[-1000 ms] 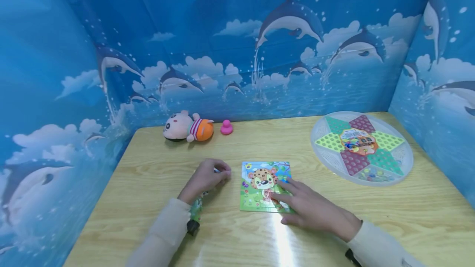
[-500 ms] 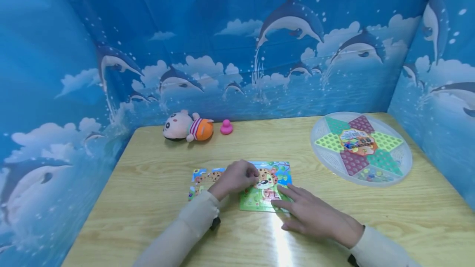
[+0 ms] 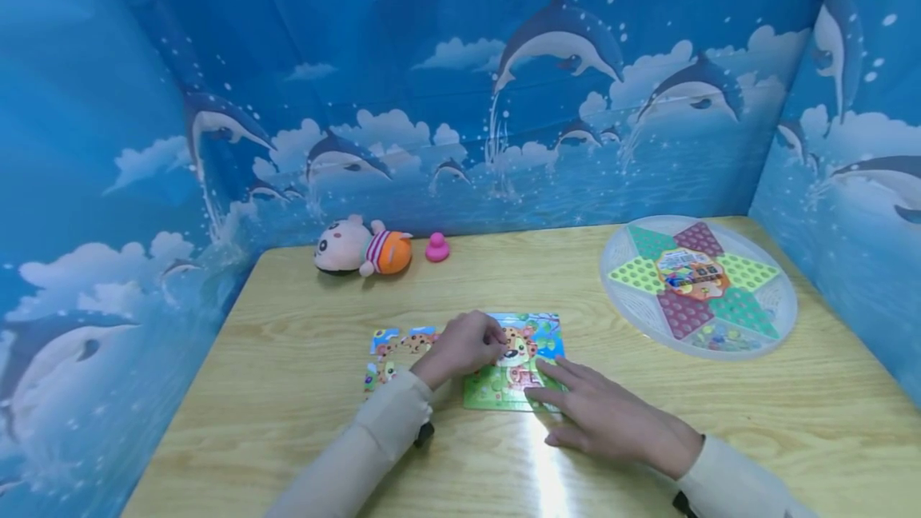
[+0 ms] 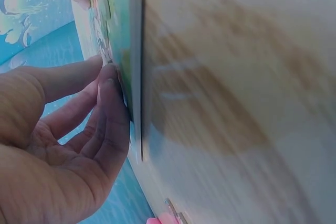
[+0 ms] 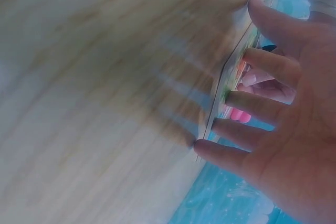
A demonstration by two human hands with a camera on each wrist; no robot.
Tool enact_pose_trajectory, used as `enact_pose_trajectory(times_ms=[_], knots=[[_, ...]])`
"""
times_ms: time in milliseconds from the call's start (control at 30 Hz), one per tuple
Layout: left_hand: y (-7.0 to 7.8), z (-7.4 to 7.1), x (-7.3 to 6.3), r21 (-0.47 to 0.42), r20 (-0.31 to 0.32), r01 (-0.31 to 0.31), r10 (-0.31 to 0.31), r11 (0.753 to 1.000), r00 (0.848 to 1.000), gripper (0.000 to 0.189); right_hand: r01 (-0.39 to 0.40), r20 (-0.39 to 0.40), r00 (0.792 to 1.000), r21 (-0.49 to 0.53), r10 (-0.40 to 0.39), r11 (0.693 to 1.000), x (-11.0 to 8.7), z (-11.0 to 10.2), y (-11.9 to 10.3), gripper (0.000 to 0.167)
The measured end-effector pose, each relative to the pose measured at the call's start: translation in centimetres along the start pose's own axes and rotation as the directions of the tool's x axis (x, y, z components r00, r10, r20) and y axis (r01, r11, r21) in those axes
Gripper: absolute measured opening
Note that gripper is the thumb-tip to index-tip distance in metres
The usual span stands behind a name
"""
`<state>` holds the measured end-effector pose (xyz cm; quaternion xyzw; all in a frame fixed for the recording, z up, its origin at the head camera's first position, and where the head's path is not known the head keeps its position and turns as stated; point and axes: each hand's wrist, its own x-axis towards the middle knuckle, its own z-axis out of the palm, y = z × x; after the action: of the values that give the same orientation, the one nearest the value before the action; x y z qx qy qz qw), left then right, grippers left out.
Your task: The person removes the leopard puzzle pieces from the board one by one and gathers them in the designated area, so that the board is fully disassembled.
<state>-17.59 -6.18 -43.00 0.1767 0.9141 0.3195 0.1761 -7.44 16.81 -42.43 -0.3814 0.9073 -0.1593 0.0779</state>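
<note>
Dolphin-print sheeting [image 3: 403, 62] walls the table [image 3: 245, 390], left hand [image 3: 464, 345] pinching puzzle [image 3: 516, 375], right hand [image 3: 612, 416] spread.

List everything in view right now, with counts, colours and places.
Leopard puzzle: 1, multicoloured, table centre
Second leopard picture: 1, multicoloured, left of the puzzle, partly hidden by an arm
Plush doll: 1, pink and orange, lying back left
Small toy: 1, pink, right of the doll
Star game board: 1, translucent, green, yellow and maroon, back right
Small pieces: several, mixed, in that board
Table: 1, light wood-grain, below
Dolphin backdrop: 1, blue, around the table
Sleeves: 2, pale, on both arms
Left hand: 1, bare, fingertips at the puzzle's left
Right hand: 1, bare, at its right
</note>
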Motion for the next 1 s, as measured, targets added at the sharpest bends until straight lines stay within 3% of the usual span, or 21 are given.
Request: enact_pose_trajectory(times_ms=[467,733,1000], knots=[[-0.06,-0.08,0.01,-0.023,-0.020,-0.007,0.007,1.000,1.000,0.003,0.001,-0.007,1.000,-0.006,-0.001,1.000,0.05,0.09,-0.02,0.057],[-0.05,-0.38,-0.15,-0.122,-0.009,0.013,-0.014,0.992,1.000,0.006,0.001,-0.014,1.000,0.001,-0.001,1.000,0.03,0.05,0.01,0.057],[-0.40,-0.93,-0.44,-0.181,-0.021,-0.007,0.004,0.983,1.000,0.007,0.013,-0.025,1.000,0.010,-0.013,1.000,0.00,0.08,0.09,0.056]])
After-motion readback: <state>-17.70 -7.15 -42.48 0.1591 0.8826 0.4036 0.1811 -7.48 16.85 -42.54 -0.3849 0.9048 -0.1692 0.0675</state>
